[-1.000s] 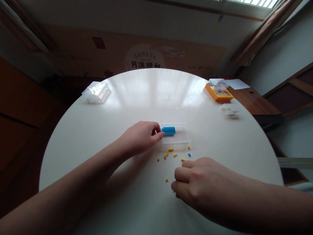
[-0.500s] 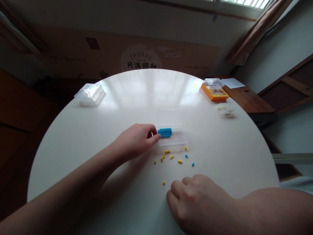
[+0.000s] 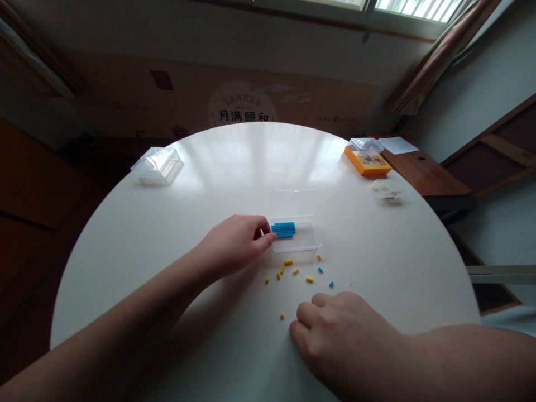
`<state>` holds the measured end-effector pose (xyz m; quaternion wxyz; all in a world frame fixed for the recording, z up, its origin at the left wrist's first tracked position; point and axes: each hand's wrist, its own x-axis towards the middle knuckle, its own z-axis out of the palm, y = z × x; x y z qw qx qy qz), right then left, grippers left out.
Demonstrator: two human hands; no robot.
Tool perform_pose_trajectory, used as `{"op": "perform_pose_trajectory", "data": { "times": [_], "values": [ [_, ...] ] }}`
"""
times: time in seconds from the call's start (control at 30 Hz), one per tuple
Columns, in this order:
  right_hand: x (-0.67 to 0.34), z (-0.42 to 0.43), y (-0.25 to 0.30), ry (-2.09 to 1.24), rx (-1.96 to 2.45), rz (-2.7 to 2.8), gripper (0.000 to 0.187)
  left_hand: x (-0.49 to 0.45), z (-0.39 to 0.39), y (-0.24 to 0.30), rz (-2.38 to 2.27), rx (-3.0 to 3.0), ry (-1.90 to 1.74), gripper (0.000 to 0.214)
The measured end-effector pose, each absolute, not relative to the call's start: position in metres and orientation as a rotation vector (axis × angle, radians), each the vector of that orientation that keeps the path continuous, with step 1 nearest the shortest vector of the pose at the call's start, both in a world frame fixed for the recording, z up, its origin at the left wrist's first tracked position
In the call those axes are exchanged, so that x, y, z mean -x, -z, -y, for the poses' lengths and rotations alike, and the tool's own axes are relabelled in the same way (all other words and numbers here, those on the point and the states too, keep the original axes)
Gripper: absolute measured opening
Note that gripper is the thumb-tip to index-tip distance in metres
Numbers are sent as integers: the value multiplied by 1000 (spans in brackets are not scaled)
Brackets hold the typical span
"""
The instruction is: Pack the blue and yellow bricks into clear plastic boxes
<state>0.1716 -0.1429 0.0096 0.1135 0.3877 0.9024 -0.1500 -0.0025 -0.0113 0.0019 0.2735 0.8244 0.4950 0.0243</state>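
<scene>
My left hand (image 3: pixel 237 243) has thumb and index finger closed at the left rim of a small clear plastic box (image 3: pixel 307 247), whose lid (image 3: pixel 295 201) lies folded back. Just beside the thumb tip, a flat block of joined blue toy bricks (image 3: pixel 285 229) rests in the left part of the box. My right hand (image 3: pixel 339 332) is curled into a fist on the table nearer to me, its fingertips hidden underneath. Several small yellow bricks (image 3: pixel 309 280) and a couple of blue bricks (image 3: pixel 320 269) lie scattered between the box and this hand. A single yellow brick (image 3: pixel 282 316) sits left of its knuckles.
Everything stands on a round white table (image 3: pixel 176 223). Toward its far left edge is a clear plastic case (image 3: pixel 159 166). At the far right are an orange box (image 3: pixel 368 161) with a clear lid on top and a small clear container (image 3: pixel 386 192). A wooden surface (image 3: pixel 433 173) adjoins behind.
The view has tilted slightly, so everything appears a little lower. My left hand keeps its place at the box; the right fist has shifted very slightly right.
</scene>
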Motion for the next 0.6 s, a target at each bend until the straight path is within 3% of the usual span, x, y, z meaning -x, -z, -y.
{"op": "perform_pose_trajectory", "data": {
  "times": [0.37, 0.6],
  "values": [
    [-193, 126, -14, 598, -1179, -2750, 8, 4, 11, -2, -1332, -2229, -68, 31],
    [-222, 76, -31, 282, -1955, -2807, 13, 3, 11, -4, -1335, -2211, -49, 34]
  ]
}}
